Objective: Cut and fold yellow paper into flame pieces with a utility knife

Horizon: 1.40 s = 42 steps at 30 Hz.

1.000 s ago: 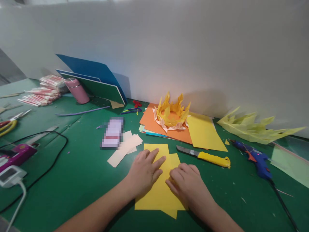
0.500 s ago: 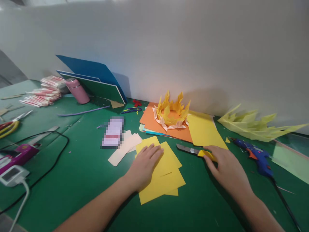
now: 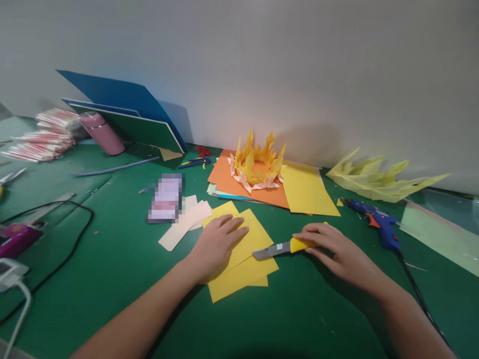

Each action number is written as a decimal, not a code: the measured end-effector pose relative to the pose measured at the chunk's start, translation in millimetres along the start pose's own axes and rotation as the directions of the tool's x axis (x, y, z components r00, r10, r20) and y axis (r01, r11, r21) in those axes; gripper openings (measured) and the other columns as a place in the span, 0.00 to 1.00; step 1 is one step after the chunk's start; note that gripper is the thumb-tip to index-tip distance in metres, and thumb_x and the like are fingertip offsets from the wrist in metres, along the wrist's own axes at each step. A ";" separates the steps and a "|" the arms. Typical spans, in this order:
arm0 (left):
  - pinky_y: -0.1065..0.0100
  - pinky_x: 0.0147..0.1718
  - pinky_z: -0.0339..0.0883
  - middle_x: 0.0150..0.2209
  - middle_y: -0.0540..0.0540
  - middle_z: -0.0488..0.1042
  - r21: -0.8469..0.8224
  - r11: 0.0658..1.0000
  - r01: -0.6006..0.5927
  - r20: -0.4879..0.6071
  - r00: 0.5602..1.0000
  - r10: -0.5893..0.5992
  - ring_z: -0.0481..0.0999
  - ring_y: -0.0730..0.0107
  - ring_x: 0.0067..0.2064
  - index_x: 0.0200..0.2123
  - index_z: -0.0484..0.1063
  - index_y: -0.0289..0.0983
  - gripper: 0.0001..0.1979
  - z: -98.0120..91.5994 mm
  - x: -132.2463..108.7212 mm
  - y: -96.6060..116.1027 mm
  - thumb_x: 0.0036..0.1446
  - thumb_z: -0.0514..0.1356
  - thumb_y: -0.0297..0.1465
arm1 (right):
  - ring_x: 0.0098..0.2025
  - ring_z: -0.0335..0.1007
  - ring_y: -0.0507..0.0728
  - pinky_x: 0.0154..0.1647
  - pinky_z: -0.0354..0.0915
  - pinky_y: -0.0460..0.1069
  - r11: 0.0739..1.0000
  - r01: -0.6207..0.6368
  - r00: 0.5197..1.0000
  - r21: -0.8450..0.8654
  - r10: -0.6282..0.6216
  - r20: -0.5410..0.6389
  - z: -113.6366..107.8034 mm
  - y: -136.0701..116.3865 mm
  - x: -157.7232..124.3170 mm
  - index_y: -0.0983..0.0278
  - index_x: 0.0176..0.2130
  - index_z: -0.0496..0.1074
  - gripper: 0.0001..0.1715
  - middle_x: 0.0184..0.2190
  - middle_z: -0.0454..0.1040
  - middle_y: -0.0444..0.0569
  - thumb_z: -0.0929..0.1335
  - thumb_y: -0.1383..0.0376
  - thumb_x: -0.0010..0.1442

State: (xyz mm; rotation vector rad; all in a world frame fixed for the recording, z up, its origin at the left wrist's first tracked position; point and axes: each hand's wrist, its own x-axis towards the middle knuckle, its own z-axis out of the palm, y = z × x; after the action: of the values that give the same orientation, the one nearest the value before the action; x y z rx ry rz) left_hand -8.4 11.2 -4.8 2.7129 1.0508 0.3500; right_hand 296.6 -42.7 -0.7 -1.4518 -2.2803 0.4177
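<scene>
Several overlapping yellow paper sheets [image 3: 243,279] lie on the green table. My left hand [image 3: 219,244] rests flat on them, fingers spread. In my right hand [image 3: 329,247] is a utility knife [image 3: 282,248] with a yellow handle. Its long blade points left, and the tip lies over the right edge of the yellow sheets, at a slit or edge running across them. Pale pink paper strips [image 3: 185,224] stick out beyond the upper left of the sheets.
Behind the sheets, a yellow paper flame ring [image 3: 258,167] stands on orange paper [image 3: 224,174]. A pale yellow spiky paper piece [image 3: 381,179] and a blue glue gun [image 3: 377,222] are at right. A phone [image 3: 165,198], pink bottle [image 3: 103,134] and black cable [image 3: 90,224] are at left.
My right hand has brought the utility knife leftward, its blade tip now over the yellow sheets. My left hand stays on the paper. The whole view has shifted slightly.
</scene>
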 end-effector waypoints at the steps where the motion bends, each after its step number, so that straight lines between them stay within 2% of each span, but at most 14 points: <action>1: 0.49 0.55 0.61 0.59 0.46 0.66 0.005 1.000 0.008 -0.015 1.000 -0.008 0.63 0.55 0.58 0.56 0.66 0.42 0.25 0.5 0.7 0.4 0.59 0.47 0.19 | 0.47 0.69 0.61 0.47 0.67 0.58 1.000 -0.004 1.000 0.010 0.004 0.019 -1.2 -1.0 -0.6 0.57 0.48 0.72 0.17 0.44 0.72 0.54 0.60 0.60 0.64; 4: 0.51 0.55 0.60 0.58 0.45 0.66 0.010 0.999 0.032 -0.033 0.999 -0.032 0.63 0.57 0.57 0.56 0.66 0.40 0.20 1.5 2.3 2.1 0.63 0.46 0.25 | 0.47 0.69 0.61 0.47 0.67 0.59 1.000 -0.018 0.999 0.015 0.017 0.042 -2.9 1.7 -2.7 0.57 0.48 0.73 0.18 0.44 0.73 0.54 0.60 0.60 0.63; 9: 0.51 0.56 0.59 0.58 0.45 0.66 0.001 0.998 0.068 -0.041 0.997 -0.068 0.62 0.57 0.56 0.55 0.67 0.41 0.18 1.1 2.3 4.5 0.65 0.47 0.31 | 0.46 0.70 0.61 0.47 0.66 0.60 1.000 -0.020 1.000 -0.008 0.020 -0.004 -3.8 13.0 -6.4 0.57 0.48 0.74 0.19 0.44 0.73 0.54 0.60 0.59 0.63; 13: 0.51 0.55 0.59 0.58 0.45 0.66 0.003 0.998 0.068 -0.042 0.997 -0.068 0.62 0.56 0.56 0.55 0.67 0.41 0.18 -1.2 1.6 6.9 0.64 0.48 0.32 | 0.46 0.70 0.61 0.47 0.66 0.59 0.999 -0.037 0.999 -0.024 0.037 -0.014 -4.1 12.3 -7.5 0.56 0.48 0.74 0.19 0.44 0.74 0.54 0.61 0.57 0.63; 18: 0.49 0.56 0.58 0.59 0.43 0.64 -0.019 0.995 0.100 -0.007 0.995 -0.100 0.60 0.52 0.58 0.55 0.66 0.40 0.21 -5.5 1.2 12.0 0.59 0.54 0.36 | 0.42 0.71 0.60 0.40 0.69 0.55 0.997 -0.074 0.996 0.006 0.074 0.059 -6.0 2.9 -9.6 0.54 0.48 0.75 0.20 0.41 0.74 0.53 0.62 0.54 0.61; 22: 0.49 0.57 0.57 0.59 0.43 0.64 -0.025 0.994 0.108 -0.003 0.994 -0.108 0.60 0.53 0.58 0.56 0.65 0.40 0.21 -5.2 0.7 12.5 0.60 0.53 0.36 | 0.39 0.73 0.59 0.37 0.70 0.52 0.995 -0.096 0.995 -0.015 0.096 0.036 -11.9 3.3 -19.9 0.54 0.47 0.75 0.19 0.41 0.73 0.53 0.63 0.54 0.60; 28: 0.51 0.56 0.58 0.59 0.45 0.64 -0.039 0.992 0.123 -0.013 0.992 -0.124 0.61 0.57 0.57 0.55 0.66 0.40 0.19 -2.0 1.8 10.1 0.63 0.46 0.29 | 0.39 0.73 0.58 0.37 0.70 0.52 0.996 -0.079 0.997 -0.045 0.080 0.023 -16.4 6.1 -34.5 0.52 0.48 0.74 0.19 0.40 0.74 0.52 0.63 0.53 0.60; 35: 0.51 0.56 0.58 0.59 0.45 0.65 -0.028 0.993 0.113 -0.031 0.993 -0.114 0.61 0.57 0.57 0.55 0.66 0.40 0.19 -0.4 1.4 10.3 0.62 0.47 0.28 | 0.40 0.72 0.58 0.39 0.70 0.52 0.998 -0.068 0.996 0.002 0.067 0.058 -4.2 -9.8 -23.8 0.53 0.49 0.74 0.18 0.41 0.73 0.52 0.64 0.57 0.61; 39: 0.50 0.56 0.58 0.59 0.44 0.64 0.005 0.994 0.105 -0.016 0.994 -0.105 0.61 0.54 0.58 0.56 0.65 0.40 0.20 -1.1 1.0 10.8 0.60 0.50 0.29 | 0.39 0.72 0.56 0.37 0.70 0.50 0.999 -0.029 0.996 0.016 0.027 0.085 6.3 -29.5 -21.0 0.54 0.52 0.72 0.19 0.40 0.72 0.51 0.63 0.60 0.63; 42: 0.50 0.56 0.58 0.60 0.44 0.64 0.028 0.994 0.103 -0.009 0.995 -0.103 0.61 0.54 0.58 0.56 0.65 0.40 0.21 -1.2 1.0 11.1 0.60 0.50 0.29 | 0.35 0.72 0.54 0.33 0.69 0.47 1.000 -0.001 0.995 -0.003 0.001 0.104 13.9 -46.2 -20.4 0.55 0.52 0.71 0.19 0.37 0.71 0.50 0.62 0.63 0.63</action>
State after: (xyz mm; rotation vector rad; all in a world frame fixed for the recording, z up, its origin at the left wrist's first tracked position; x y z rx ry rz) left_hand -1.1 4.0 -0.5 2.6707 1.2007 0.3302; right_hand 261.1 -80.9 4.6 -1.4647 -2.3617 0.5016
